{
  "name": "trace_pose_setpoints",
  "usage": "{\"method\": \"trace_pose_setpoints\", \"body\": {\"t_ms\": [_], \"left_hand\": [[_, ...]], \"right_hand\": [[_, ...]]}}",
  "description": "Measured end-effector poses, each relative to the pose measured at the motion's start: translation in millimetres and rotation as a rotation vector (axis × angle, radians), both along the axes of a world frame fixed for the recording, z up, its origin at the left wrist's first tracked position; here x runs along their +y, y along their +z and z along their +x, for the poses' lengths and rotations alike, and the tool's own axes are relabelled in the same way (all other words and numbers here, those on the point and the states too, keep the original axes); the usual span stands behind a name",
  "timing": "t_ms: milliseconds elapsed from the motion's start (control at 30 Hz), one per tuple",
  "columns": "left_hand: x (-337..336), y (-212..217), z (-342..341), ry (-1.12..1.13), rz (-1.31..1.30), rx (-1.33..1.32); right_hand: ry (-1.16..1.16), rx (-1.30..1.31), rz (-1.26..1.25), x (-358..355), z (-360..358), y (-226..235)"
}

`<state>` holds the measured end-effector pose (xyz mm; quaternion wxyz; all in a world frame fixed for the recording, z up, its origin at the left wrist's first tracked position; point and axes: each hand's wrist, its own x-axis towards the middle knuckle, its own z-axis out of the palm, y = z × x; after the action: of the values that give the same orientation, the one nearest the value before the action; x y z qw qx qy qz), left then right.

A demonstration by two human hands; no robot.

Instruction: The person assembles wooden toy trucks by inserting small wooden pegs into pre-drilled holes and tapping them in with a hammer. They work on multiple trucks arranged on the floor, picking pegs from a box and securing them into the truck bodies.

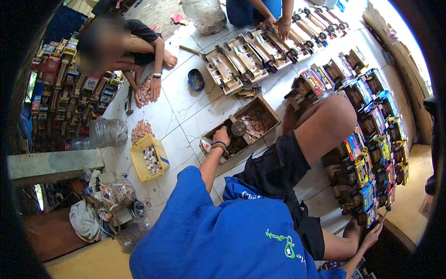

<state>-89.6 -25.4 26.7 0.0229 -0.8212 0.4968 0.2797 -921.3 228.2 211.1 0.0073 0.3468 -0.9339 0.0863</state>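
My left hand point(222, 136), with bands at its wrist, reaches into the left part of a long wooden box point(272, 108). Its fingers look curled; their tips are hidden, so what they hold cannot be made out. Beside it in the box are a white bottle point(206, 145) and a dark round tin point(239, 129). Small brown wood pieces point(258, 123) fill the box's right part. At the lower right, my right hand point(371, 236) is closed around a thin, stick-like piece point(383, 217), close to the stacked toy trucks point(370, 193).
A yellow tub point(135, 157) of small pale pieces stands left of the box. Toy truck frames point(223, 69) lie in a row ahead, where another person's hands point(283, 30) work. A second person's hands point(153, 88) gather wood pieces. A hammer point(129, 103) lies nearby.
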Motion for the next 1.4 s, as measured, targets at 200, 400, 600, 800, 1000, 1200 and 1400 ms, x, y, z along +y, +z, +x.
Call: {"method": "trace_pose_setpoints", "body": {"t_ms": [200, 400, 600, 800, 1000, 1200, 1400], "left_hand": [[32, -61, -4, -0.045, -0.116, -0.108], [2, -48, 18, -0.26, 0.035, 0.035], [-29, 5, 17, -0.241, 0.013, 0.044], [-9, 14, -4, -0.206, 0.038, -0.137], [19, -49, -24, -0.361, 0.571, -0.382], [41, -76, -20, 0.272, 0.008, -0.128], [39, -51, -31, 0.226, 0.08, -0.077]], "right_hand": [[0.061, -0.001, -0.056, 0, -4, -2], [0.022, -0.003, -0.049, -2, -1, -1], [0.036, -0.022, -0.057, 1, -1, -1], [0.025, -0.033, -0.024, 6, -7, -4], [0.025, -0.021, -0.026, 4, -9, -5], [0.022, -0.006, -0.041, 4, -9, -6], [0.012, -0.007, -0.027, 11, -20, -9]]}}
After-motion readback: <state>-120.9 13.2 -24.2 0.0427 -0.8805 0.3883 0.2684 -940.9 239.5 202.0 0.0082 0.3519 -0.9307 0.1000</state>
